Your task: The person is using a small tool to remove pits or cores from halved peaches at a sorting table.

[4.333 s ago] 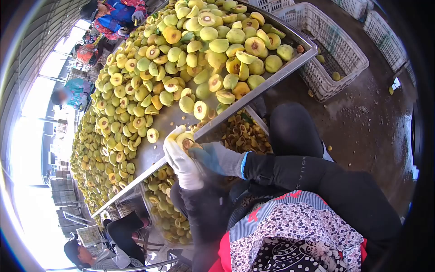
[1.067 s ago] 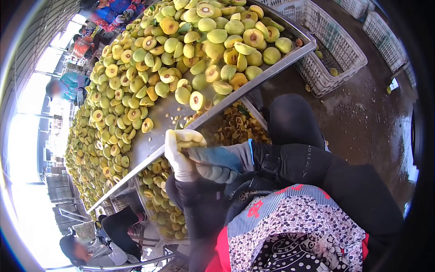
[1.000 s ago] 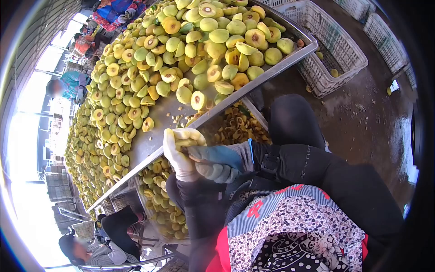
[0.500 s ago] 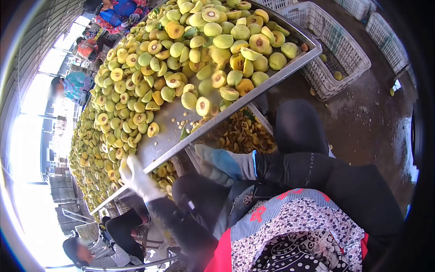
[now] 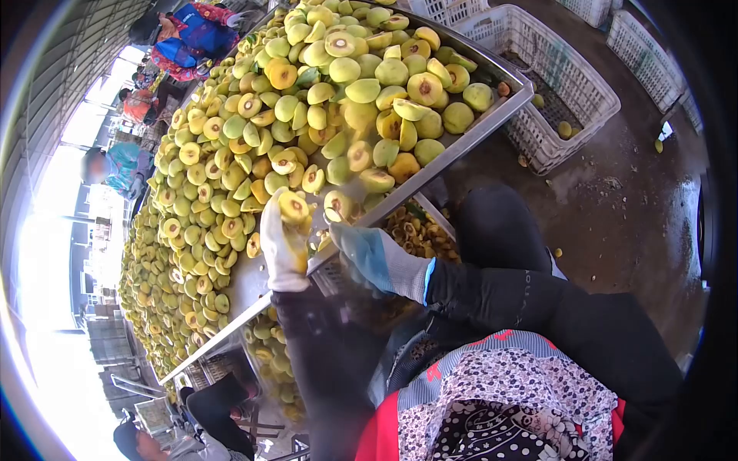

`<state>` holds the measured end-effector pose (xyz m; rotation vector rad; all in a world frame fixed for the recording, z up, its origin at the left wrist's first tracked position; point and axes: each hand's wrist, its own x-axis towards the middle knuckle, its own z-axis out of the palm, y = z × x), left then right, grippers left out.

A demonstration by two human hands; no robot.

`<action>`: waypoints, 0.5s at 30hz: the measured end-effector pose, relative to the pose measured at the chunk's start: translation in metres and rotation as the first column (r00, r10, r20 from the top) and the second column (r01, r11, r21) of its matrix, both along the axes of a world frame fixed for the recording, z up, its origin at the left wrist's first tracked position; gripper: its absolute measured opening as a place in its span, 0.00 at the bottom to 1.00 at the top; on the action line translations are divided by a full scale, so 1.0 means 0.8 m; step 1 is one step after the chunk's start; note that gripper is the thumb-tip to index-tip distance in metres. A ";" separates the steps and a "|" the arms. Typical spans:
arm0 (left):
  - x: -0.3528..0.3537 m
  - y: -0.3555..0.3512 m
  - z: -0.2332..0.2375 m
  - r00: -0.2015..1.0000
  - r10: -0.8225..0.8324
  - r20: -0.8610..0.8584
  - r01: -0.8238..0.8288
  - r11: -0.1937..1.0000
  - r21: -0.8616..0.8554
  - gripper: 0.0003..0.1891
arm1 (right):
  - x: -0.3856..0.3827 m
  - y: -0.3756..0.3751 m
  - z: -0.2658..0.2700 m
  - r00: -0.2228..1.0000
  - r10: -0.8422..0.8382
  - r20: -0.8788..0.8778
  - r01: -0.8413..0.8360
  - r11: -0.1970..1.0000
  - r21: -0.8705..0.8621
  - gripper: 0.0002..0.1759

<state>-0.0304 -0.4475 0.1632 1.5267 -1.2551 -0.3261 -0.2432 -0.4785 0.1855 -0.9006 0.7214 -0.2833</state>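
Observation:
My left hand [image 5: 283, 246], in a white glove, has its fingers wrapped round a halved yellow-green fruit [image 5: 293, 207] at the edge of the metal table. Just to its right, my right hand [image 5: 373, 257], in a blue and grey glove, is at another cut fruit [image 5: 337, 206]; its fingers curl at that fruit, and any tool in it is hidden. A large heap of cut fruit [image 5: 361, 90] lies beyond both hands. Below the table rim [image 5: 430, 168], smaller brown-yellow pieces [image 5: 421, 233] are gathered beside my right wrist.
White plastic crates [image 5: 573, 71] stand on the wet floor [image 5: 607, 223] at the right. Several people are along the far left side, one in a teal top [image 5: 123, 167]. Another person [image 5: 219, 407] sits at the lower left. More fruit [image 5: 277, 361] lies below the table edge.
My left hand has moved right and up from the table's lower edge and now holds a fruit half. My right hand has risen from below the rim to a cut fruit. The view has shifted slightly.

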 end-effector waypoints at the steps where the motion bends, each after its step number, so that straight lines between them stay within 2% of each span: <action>1: -0.015 0.012 0.011 0.969 -0.061 -0.240 0.064 0.998 0.004 0.21 | 0.013 0.006 -0.027 0.993 -0.070 0.090 0.082 0.987 -0.139 0.26; 2: -0.030 0.023 0.023 0.870 -0.100 -0.483 0.104 0.994 -0.018 0.21 | 0.021 0.012 -0.045 0.974 -0.123 0.189 0.172 0.948 -0.267 0.26; 3: -0.045 0.035 0.034 0.722 -0.109 -0.684 0.109 0.993 -0.043 0.22 | 0.025 0.015 -0.049 0.975 -0.102 0.199 0.169 0.918 -0.359 0.26; 5: -0.053 0.046 0.035 0.632 -0.087 -0.770 0.101 0.994 -0.030 0.25 | 0.027 0.022 -0.056 0.975 -0.064 0.215 0.172 0.829 -0.533 0.27; 6: -0.074 0.045 0.040 0.846 0.061 -0.529 -0.014 0.996 0.092 0.32 | 0.024 0.022 -0.054 0.977 -0.035 0.213 0.156 0.796 -0.584 0.27; 9: -0.091 0.052 0.046 0.727 0.084 -0.681 -0.010 0.994 0.111 0.30 | 0.015 0.021 -0.051 0.981 0.015 0.194 0.126 0.714 -0.689 0.27; 10: -0.090 0.055 0.045 0.768 0.093 -0.633 -0.008 0.991 0.136 0.29 | 0.015 0.022 -0.052 0.982 0.015 0.187 0.122 0.706 -0.697 0.26; 13: -0.102 0.059 0.046 0.768 0.019 -0.640 -0.009 1.000 0.018 0.27 | 0.023 0.024 -0.072 0.972 0.034 0.234 0.139 0.717 -0.683 0.27; 14: -0.096 0.060 0.038 0.961 0.063 -0.269 -0.060 0.998 0.021 0.26 | 0.027 0.025 -0.080 0.964 0.043 0.261 0.149 0.727 -0.671 0.28; 15: -0.088 0.060 0.029 0.983 0.106 0.150 -0.108 0.994 0.005 0.25 | 0.028 0.027 -0.079 0.976 0.049 0.214 0.095 0.785 -0.612 0.28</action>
